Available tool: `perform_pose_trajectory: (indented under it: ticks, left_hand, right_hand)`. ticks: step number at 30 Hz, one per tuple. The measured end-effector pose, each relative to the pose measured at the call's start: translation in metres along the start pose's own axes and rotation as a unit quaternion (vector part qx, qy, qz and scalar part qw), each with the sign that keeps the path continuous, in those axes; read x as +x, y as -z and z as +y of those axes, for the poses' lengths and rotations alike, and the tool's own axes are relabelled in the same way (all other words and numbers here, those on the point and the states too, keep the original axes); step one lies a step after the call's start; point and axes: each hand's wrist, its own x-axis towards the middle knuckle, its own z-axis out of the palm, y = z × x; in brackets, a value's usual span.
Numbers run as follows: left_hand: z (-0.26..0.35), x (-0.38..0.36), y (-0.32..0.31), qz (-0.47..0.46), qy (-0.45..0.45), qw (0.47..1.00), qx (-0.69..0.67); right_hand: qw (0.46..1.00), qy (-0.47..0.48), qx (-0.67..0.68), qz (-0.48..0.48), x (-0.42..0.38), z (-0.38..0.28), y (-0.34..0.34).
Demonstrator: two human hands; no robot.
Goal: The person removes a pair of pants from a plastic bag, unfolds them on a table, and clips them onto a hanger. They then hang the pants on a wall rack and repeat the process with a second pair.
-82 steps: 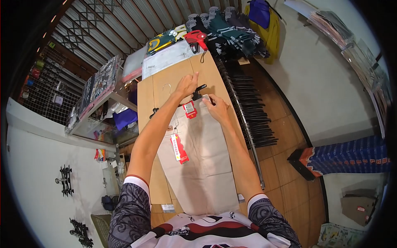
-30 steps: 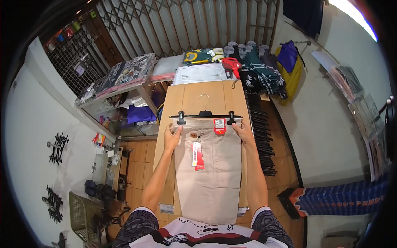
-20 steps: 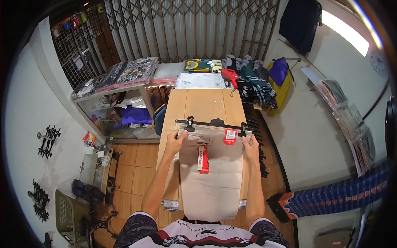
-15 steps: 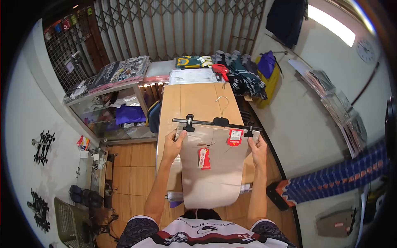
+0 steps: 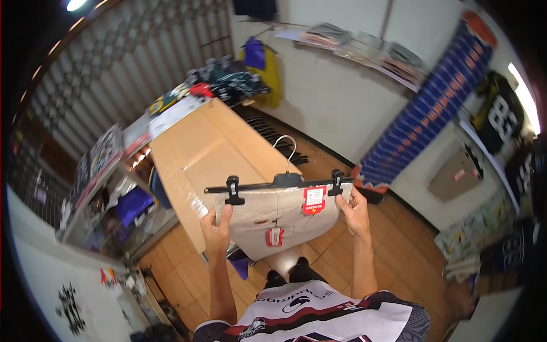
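Beige shorts [image 5: 250, 214] hang by the waistband from a black clip hanger [image 5: 286, 179] with a metal hook. A red and white tag [image 5: 314, 199] is at the waistband, and a smaller red tag [image 5: 275, 236] dangles from a string lower down. My left hand [image 5: 217, 231] pinches the shorts' left edge just under one clip, thumb in front. At the other end, my right hand [image 5: 356, 212] grips the right edge beside the second clip. The shorts are held tilted in front of my body, beside the near end of the wooden table [image 5: 228, 139].
Folded clothes lie at the table's far end, beside a glass display case [image 5: 105, 211] on the left. A shelf [image 5: 364, 51] of packed garments runs along the wall. A blue patterned roll [image 5: 427, 108] leans at the right, near hanging clothes [image 5: 456, 176].
My view and body have turned right, away from the table. The shorts and hanger have moved with both hands from over the table toward its right side, above the floor.
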Motion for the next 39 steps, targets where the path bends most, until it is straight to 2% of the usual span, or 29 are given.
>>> perform_pose_trajectory:
  ticks: [2, 9, 17, 19, 23, 30, 39]
  left_hand:
    - [-0.004, -0.015, -0.025, -0.045, 0.016, 0.999, 0.015]
    - [-0.020, -0.074, -0.172, -0.256, 0.076, 0.961, -0.077]
    - [-0.018, -0.184, -0.381, -0.459, 0.103, 0.874, -0.119]
    - [-0.020, -0.208, -0.427, -0.500, 0.074, 0.855, -0.115]
    - [-0.017, -0.255, -0.504, -0.574, 0.088, 0.801, -0.143]
    - [-0.007, -0.304, -0.616, -0.646, 0.089, 0.739, -0.168]
    - [-0.023, -0.325, -0.767, -0.667, 0.089, 0.721, -0.163]
  right_hand:
    - [0.999, 0.002, -0.012, 0.042, -0.036, -0.011, 0.034]
    - [0.974, 0.017, -0.021, 0.227, -0.163, -0.054, 0.166]
    - [0.914, 0.039, -0.070, 0.397, -0.308, -0.106, 0.317]
    - [0.898, 0.051, -0.076, 0.431, -0.336, -0.118, 0.347]
    - [0.862, 0.059, -0.093, 0.495, -0.383, -0.143, 0.390]
    - [0.810, 0.101, -0.095, 0.569, -0.410, -0.174, 0.445]
    - [0.789, 0.107, -0.176, 0.579, -0.391, -0.198, 0.579]
